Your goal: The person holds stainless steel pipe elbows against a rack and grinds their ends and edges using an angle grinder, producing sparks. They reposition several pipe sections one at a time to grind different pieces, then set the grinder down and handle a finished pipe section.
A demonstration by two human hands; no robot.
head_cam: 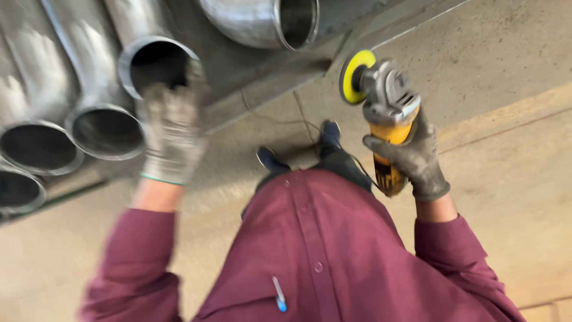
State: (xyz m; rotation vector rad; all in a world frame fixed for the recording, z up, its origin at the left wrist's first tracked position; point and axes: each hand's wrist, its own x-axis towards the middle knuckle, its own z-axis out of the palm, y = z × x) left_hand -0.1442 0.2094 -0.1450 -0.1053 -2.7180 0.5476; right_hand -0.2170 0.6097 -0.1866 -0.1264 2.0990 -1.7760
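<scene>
My right hand (417, 158), in a grey work glove, grips a yellow and grey angle grinder (386, 110) by its body, its yellow disc (356, 76) turned up and to the left. My left hand (173, 134), gloved too and blurred, is raised with fingers spread just in front of the open end of a steel pipe (154, 62). It holds nothing. I wear a maroon shirt with a pen clipped in the chest pocket.
Several galvanised steel pipes (104, 128) lie side by side at the left, open ends towards me. Another wide pipe (280, 21) lies at the top. My dark shoes (330, 134) stand on a concrete floor (506, 179), with a thin cable (298, 122) trailing across it.
</scene>
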